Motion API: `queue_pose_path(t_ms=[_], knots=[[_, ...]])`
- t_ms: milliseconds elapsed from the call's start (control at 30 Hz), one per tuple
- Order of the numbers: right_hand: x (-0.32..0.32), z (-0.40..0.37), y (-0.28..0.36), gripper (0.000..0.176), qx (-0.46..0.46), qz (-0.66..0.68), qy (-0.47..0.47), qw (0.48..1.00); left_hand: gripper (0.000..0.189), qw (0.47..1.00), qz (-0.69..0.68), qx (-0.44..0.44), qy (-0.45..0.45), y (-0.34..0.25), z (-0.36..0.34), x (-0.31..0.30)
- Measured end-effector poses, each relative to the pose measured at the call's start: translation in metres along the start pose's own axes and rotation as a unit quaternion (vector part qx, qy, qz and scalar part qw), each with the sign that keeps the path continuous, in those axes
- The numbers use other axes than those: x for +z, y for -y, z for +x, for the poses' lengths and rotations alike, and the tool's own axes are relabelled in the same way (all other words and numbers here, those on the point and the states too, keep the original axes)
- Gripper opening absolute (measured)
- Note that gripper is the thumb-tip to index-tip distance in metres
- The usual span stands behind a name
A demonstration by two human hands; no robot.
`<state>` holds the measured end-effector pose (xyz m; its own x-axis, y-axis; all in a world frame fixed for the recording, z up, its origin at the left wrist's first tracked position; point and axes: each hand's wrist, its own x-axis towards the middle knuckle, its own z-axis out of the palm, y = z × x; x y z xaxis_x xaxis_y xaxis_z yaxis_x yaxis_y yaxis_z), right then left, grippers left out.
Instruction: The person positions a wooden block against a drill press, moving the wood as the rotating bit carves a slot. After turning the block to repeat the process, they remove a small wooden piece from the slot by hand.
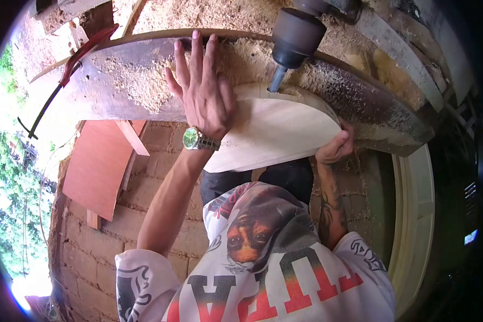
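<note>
A pale, curved wooden piece (276,126) rests on a sawdust-covered plank (139,80), its near side against my body. The chuck of a drilling machine (298,37) hangs above, and its metal bit (277,79) meets the piece's top edge at a slot-like opening (291,92). My left hand (206,102) lies with fingers stretched over the plank, its palm side against the left end of the piece. My right hand (337,144) grips the right end, thumb on the near face; its other fingers are mostly hidden behind.
A red-handled tool with a dark curved bar (72,70) sits at the plank's left end. Wood offcuts (402,48) and sawdust lie behind the plank. Below are a reddish panel (97,166) and a block wall (107,241). A pale frame (416,214) stands at right.
</note>
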<state>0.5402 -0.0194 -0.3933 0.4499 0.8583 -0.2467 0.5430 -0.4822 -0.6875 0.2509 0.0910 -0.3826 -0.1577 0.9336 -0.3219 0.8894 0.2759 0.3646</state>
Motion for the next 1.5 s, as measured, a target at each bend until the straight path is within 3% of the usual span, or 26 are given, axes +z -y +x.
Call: queue_pose_path(t_ms=[267,433,500,633,733,1033,1133,1233,1500], knots=[[0.002,0.012,0.007,0.064,-0.016,-0.008,0.0,1.0,0.075,1.0,0.004,0.019,0.003,-0.001,0.011,-0.004],[0.008,0.025,0.021,0.061,0.018,0.02,0.009,1.0,0.052,0.999,-0.004,0.031,-0.036,-0.001,0.027,-0.004],[0.014,0.035,0.022,0.06,-0.012,0.035,0.016,0.999,0.038,0.998,-0.004,0.042,-0.048,-0.003,0.042,-0.012],[0.022,0.035,0.018,0.06,-0.043,0.08,0.011,0.996,0.035,0.997,-0.005,0.065,-0.039,0.0,0.05,-0.017],[0.019,0.034,0.016,0.058,-0.048,0.041,0.01,0.998,0.034,0.996,0.009,0.078,-0.028,0.004,0.049,-0.015],[0.019,0.02,0.014,0.052,-0.007,0.113,0.001,0.994,0.038,0.994,0.045,0.093,-0.042,0.009,0.042,-0.007],[0.016,-0.009,-0.006,0.051,-0.058,0.066,-0.029,0.996,0.045,0.989,-0.02,0.141,-0.048,0.004,0.034,-0.003],[0.019,-0.021,-0.013,0.051,0.004,0.107,-0.033,0.994,0.053,0.99,-0.009,0.138,-0.029,0.006,0.023,-0.003],[0.011,-0.001,-0.012,0.05,-0.017,0.091,-0.011,0.996,0.052,0.993,0.002,0.1,-0.06,-0.001,0.018,0.0]])
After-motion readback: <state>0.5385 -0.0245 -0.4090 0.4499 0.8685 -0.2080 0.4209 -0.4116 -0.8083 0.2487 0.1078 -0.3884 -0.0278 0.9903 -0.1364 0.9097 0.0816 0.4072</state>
